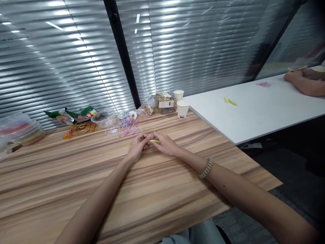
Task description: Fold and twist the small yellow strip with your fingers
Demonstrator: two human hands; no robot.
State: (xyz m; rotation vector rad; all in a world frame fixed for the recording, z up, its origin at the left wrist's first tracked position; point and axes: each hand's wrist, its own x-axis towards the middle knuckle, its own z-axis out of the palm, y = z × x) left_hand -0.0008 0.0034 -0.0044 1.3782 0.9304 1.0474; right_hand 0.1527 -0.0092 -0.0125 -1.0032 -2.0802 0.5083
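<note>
Both hands meet low over the wooden table [127, 189], near its middle. Between the fingertips lies a short, thin yellow strip [154, 141]; its exact kind is too small to tell. My right hand [166, 144] pinches it from the right with thumb and fingers. At its left end, my left hand [137, 145] has its fingers pressed together on it. Just beyond the hands, small pink, purple and blue pieces [130, 131] are scattered on the tabletop, beside a clear plastic lid [113, 130].
Paper cups [182, 109] and a small box [166, 101] stand at the back. Snack packets [78, 115], a clear bowl [103, 118] and stacked plastic tubs [21, 128] line the left. A white table [213, 108] adjoins at right, where another person's hands [302, 79] rest.
</note>
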